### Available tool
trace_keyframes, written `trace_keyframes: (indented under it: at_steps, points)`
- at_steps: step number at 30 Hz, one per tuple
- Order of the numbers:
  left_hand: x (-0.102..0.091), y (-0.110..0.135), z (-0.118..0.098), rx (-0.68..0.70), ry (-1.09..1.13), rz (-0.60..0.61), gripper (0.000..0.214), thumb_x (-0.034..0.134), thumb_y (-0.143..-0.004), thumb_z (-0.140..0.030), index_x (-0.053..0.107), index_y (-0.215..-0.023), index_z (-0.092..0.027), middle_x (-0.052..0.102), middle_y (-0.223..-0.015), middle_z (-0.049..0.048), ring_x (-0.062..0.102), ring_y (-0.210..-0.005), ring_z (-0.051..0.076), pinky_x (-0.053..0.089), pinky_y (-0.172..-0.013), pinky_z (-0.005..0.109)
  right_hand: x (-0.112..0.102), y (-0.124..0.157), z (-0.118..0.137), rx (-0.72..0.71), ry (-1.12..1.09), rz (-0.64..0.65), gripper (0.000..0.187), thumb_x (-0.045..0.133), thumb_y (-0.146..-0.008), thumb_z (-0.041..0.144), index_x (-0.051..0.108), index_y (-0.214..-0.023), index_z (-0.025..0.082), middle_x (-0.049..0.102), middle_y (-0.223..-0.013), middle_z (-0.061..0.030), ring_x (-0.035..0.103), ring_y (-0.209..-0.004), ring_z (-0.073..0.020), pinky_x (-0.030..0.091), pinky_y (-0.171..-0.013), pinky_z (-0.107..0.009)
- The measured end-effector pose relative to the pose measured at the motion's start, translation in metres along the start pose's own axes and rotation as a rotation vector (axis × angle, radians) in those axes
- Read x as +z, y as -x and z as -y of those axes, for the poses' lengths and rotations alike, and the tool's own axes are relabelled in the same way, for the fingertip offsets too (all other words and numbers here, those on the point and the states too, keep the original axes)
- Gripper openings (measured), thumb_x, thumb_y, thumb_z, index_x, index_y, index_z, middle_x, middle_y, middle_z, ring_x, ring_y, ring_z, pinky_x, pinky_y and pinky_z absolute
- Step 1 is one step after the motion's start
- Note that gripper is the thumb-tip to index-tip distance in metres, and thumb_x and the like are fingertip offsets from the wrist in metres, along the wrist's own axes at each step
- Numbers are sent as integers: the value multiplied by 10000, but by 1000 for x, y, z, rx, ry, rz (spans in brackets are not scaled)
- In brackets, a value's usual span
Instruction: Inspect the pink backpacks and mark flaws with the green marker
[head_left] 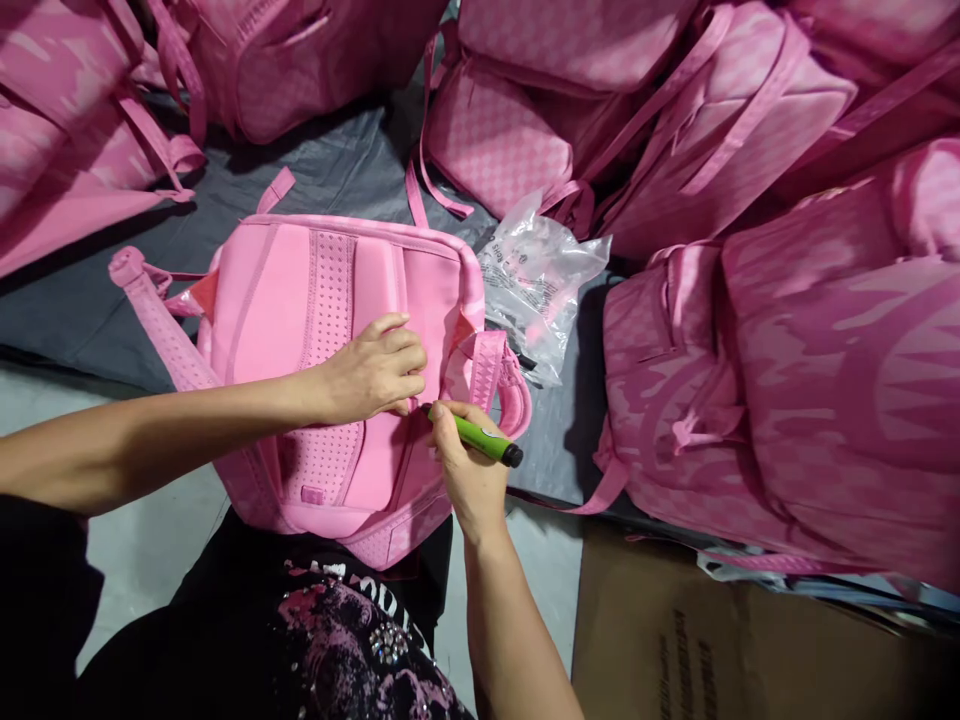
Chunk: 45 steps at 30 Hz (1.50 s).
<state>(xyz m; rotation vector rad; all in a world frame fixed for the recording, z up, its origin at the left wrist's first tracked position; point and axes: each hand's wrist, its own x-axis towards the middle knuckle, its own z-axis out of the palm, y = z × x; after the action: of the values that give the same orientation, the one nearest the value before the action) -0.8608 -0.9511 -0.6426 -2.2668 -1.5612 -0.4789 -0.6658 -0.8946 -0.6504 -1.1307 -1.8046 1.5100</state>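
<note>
A pink backpack (262, 290) lies in front of me with its padded back panel facing up and its straps spread to the sides. My left hand (379, 368) rests on that panel with fingers curled, gripping at a fold or seam near the middle; the exact pinch is hidden. Held in my right hand (469, 465) is a green marker pen (484, 440) with a black end. Its dark tip points left and meets the panel close to my left fingertips.
Beside the backpack sits a clear plastic bag (536, 280) with small contents. More pink backpacks (840, 380) crowd the right and back, others (67, 110) the far left. A dark sheet (247, 160) covers the work surface. A cardboard box (660, 620) stands at lower right.
</note>
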Motion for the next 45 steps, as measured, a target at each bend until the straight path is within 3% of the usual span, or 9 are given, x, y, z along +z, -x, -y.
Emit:
trace_keyframes:
  at_steps: [16,20,23,29,33,35,39,42,45]
  points:
    - [-9,-10,5,10,20,131,248,782,-811,-428,686,-859,-205,680,-950,36,564,-984,231,277,-1107,435,-4,-2,-3,-51,39,31,370,658,-877,503,742,-1001,165,752,-777,-49,669,-632,-172,533,-616,-288]
    - [-18,-25,26,195,-7,267,319,739,-832,-501,678,-888,-193,696,-931,55,591,-935,240,323,-1021,422,-8,3,-9,-142,233,19,351,636,-886,487,751,-936,159,749,-743,-52,682,-636,-185,542,-627,-297]
    - [-32,-38,37,214,-82,414,372,763,-789,-537,681,-877,-186,723,-882,65,612,-887,244,361,-890,387,-4,13,-16,-311,246,-40,347,638,-898,447,740,-1072,165,786,-953,-90,735,-796,-214,581,-741,-328]
    - [-105,-33,2,107,-224,338,270,662,-880,-442,669,-819,-179,730,-798,53,636,-767,199,366,-749,364,0,51,3,-836,308,-176,290,641,-916,240,698,-1199,210,785,-983,-80,735,-803,-221,575,-774,-376]
    - [-179,-21,-52,-2,-352,204,451,484,-953,-592,674,-929,-184,710,-783,50,647,-766,232,354,-683,378,-35,79,48,-1157,239,-239,410,681,-869,176,653,-1270,257,784,-935,-41,722,-761,-201,574,-757,-365]
    - [-197,-17,-77,-69,-326,161,511,458,-950,-641,673,-962,-179,702,-780,47,652,-767,240,354,-658,371,-54,84,66,-1263,285,-170,455,690,-860,180,630,-1305,255,789,-966,-44,718,-757,-201,571,-760,-377]
    - [-161,-2,-104,-183,-203,145,418,583,-926,-560,672,-909,-152,704,-785,67,649,-765,223,382,-659,344,-68,76,60,-1309,448,-57,422,679,-886,222,628,-1303,252,792,-928,-45,721,-727,-199,570,-755,-368]
    - [-113,5,-94,-232,-94,262,238,674,-902,-355,686,-982,-131,736,-892,81,658,-841,205,431,-744,318,-59,59,28,-1205,495,-9,368,622,-928,224,642,-1295,235,787,-970,-74,740,-773,-205,584,-730,-342]
    - [-97,4,-71,-191,27,254,198,569,-962,-268,690,-1072,-156,739,-979,73,649,-902,186,462,-831,315,-48,47,3,-1173,484,-17,423,595,-936,179,605,-1354,240,766,-1049,-97,738,-880,-223,595,-771,-360]
